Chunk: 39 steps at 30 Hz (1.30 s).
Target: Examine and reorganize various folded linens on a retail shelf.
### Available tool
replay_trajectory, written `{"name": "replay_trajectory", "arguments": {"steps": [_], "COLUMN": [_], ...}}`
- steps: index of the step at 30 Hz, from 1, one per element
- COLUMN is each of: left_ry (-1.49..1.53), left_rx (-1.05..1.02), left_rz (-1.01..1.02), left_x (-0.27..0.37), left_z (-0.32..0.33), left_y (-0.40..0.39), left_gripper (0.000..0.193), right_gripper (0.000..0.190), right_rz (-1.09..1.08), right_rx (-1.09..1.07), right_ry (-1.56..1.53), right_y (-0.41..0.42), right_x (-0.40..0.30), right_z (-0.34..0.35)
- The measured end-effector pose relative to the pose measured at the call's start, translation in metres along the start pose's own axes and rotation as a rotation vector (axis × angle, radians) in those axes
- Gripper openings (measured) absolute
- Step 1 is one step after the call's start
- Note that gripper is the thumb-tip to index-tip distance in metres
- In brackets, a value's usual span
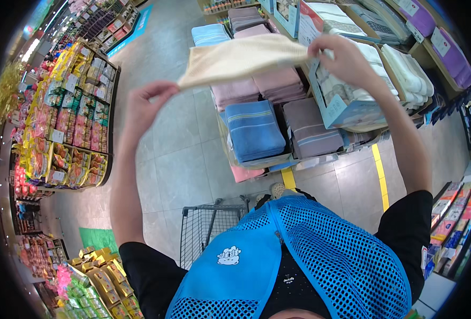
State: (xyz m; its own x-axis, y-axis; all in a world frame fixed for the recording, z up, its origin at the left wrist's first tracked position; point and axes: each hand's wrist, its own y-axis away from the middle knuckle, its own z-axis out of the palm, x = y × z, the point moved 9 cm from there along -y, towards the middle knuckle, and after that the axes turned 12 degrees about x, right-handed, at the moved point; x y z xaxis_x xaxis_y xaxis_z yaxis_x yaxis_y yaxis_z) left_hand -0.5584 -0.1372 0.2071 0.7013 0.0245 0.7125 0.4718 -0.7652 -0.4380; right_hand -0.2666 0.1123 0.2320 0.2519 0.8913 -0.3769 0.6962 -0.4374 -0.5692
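A cream-coloured towel [247, 58] is stretched lengthwise in the air between my hands, slightly blurred. My left hand [149, 101] pinches its left corner between thumb and fingers. The other end is gripped by my right hand [341, 58], raised a little higher. Beneath and behind the towel stand folded stacks: pink towels [281, 83], blue towels with pale stripes [253, 129], and grey-brown towels [311, 123]. Light blue folded towels [209, 35] show past its far edge. The cloth hides part of the display.
Right of the stacks sits a light blue carton [351, 113] of white towels. A wire shopping cart [211, 223] stands by my left side. Snack shelves [72, 107] line the left across a tiled floor [175, 159]. Stacked yellow boxes [107, 279] are at lower left.
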Motion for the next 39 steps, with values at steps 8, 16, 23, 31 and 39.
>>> {"name": "replay_trajectory", "arguments": {"steps": [8, 16, 23, 31, 39], "left_ry": [-0.013, 0.025, 0.133, 0.175, 0.023], "left_rx": [-0.219, -0.190, -0.158, -0.197, -0.263], "left_rz": [-0.103, -0.139, -0.234, -0.399, -0.475], "left_x": [-0.056, -0.053, -0.069, -0.106, -0.183], "left_z": [0.065, 0.060, 0.067, 0.083, 0.133], "left_y": [0.083, 0.076, 0.029, -0.066, -0.113], "left_gripper": [0.014, 0.015, 0.017, 0.018, 0.026], "right_gripper": [0.013, 0.012, 0.013, 0.016, 0.029], "right_rz": [-0.282, -0.109, 0.077, 0.279, 0.440], "right_rx": [-0.409, -0.549, -0.299, -0.348, -0.515], "right_ry": [0.443, 0.450, 0.457, 0.574, 0.544], "right_y": [0.081, 0.081, 0.036, -0.033, -0.060], "right_x": [-0.035, -0.017, 0.007, 0.073, 0.131], "right_z": [0.076, 0.091, 0.080, 0.117, 0.185]}}
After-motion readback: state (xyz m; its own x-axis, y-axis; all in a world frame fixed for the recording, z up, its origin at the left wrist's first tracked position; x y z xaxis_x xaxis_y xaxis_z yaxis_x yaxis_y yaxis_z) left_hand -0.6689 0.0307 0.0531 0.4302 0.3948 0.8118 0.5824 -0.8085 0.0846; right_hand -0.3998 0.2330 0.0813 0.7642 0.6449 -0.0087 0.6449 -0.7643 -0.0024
